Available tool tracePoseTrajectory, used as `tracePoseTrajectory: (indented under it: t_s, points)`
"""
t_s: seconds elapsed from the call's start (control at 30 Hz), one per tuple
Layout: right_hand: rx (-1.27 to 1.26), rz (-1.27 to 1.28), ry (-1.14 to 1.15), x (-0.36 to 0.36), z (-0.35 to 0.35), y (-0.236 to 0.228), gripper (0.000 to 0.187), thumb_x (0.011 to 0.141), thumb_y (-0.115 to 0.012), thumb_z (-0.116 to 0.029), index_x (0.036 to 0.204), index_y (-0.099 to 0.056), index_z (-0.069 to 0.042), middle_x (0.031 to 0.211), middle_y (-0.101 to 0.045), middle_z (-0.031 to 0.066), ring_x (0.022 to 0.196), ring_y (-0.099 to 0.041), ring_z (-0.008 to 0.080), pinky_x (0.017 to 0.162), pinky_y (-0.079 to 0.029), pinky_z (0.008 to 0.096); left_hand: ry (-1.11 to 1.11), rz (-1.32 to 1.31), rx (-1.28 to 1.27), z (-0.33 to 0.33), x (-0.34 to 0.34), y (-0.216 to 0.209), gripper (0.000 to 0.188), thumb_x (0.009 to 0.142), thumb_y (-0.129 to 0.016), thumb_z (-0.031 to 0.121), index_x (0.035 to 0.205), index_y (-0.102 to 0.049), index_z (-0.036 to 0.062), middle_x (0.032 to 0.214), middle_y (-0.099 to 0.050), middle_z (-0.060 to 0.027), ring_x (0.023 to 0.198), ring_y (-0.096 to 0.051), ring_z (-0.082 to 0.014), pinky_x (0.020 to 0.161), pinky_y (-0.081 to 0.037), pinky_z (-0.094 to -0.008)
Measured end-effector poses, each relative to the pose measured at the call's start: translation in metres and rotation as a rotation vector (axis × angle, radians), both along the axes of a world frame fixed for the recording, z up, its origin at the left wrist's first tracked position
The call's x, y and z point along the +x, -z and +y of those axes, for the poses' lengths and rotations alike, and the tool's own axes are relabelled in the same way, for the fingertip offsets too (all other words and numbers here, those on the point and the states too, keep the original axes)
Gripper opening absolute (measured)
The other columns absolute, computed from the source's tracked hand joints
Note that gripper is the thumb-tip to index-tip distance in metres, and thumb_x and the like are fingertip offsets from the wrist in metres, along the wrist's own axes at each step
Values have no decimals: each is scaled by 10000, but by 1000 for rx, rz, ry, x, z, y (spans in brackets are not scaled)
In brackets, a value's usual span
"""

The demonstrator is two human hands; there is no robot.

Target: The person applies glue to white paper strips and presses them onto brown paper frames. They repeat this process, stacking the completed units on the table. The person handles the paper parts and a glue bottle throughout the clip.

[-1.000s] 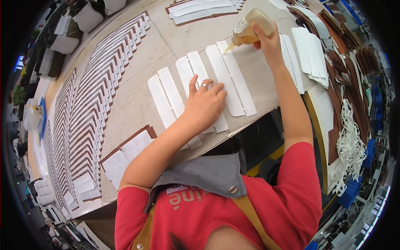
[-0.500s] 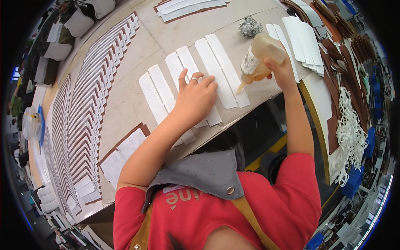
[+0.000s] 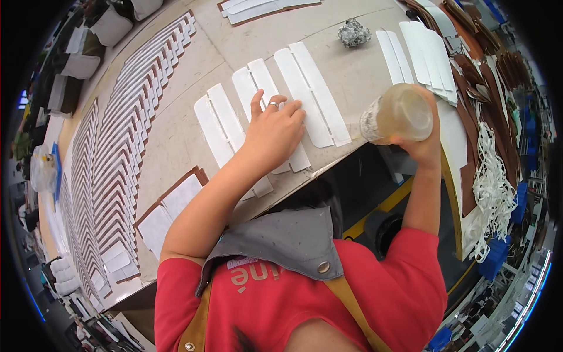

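My left hand rests with spread fingers on the middle pair of white strips. A ring is on one of its fingers. On the left lies another pair of white strips, partly under my forearm. A longer pair of white strips lies on the right, just past my fingertips. My right hand grips a translucent squeeze bottle of amber liquid by its side. The bottle is tipped, its base turned up and its nozzle out of sight. It hovers past the table's front edge, apart from the strips.
Long overlapping rows of brown-edged white pieces cover the table's left side. A crumpled grey ball sits at the back, beside more white strips. At right are stacked white panels, brown straps and tangled white cord.
My right hand has carried the bottle right and slightly nearer to me, away from the lower end of the right pair of strips. My left hand stays on the middle pair.
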State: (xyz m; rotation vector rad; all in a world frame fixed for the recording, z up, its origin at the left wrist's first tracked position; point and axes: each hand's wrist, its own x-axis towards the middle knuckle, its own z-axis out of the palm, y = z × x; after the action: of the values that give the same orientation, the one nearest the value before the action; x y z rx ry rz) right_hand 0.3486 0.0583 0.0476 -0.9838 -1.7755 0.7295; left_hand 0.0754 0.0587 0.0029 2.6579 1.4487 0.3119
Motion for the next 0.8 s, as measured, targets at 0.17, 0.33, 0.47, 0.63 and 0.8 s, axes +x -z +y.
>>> tracePoseTrajectory:
  t_s: [0.17,0.33,0.47,0.63,0.8]
  points:
    - [83,310,77,-3,35,17,736,648,-821,-301,1199,-426,-14,1080,-523,77,978,-537,187,811,-459,317,-6,19,-6,-1,0,-1,222,822,-565,170,1022,-598,80,1166,-555,-19,1145,-467,-257,1040,-156,-533]
    - [56,457,66,-50,107,26,584,761,-737,-261,1155,-381,-18,981,-548,93,740,-583,142,585,-495,251,-4,16,9,0,1,2,222,823,-567,173,1021,-597,79,1168,-554,-17,1142,-471,-261,1037,-165,-539]
    - [75,379,93,-76,143,44,507,799,-703,-202,1131,-365,-22,936,-557,101,656,-572,124,520,-466,227,-6,15,8,0,1,1,218,828,-562,178,1018,-600,79,1172,-555,-19,1143,-474,-256,1038,-166,-543]
    - [92,324,157,-93,149,44,527,776,-730,-233,1115,-383,-27,917,-569,78,648,-580,110,509,-472,213,-16,36,24,0,0,5,217,836,-552,189,1015,-605,79,1173,-559,-20,1144,-476,-248,1038,-163,-545]
    - [84,308,179,-79,155,44,539,771,-733,-253,1120,-392,-24,907,-573,73,617,-575,113,508,-475,216,-16,38,18,0,0,5,217,842,-547,196,1015,-606,79,1174,-558,-21,1141,-479,-250,1040,-158,-544]
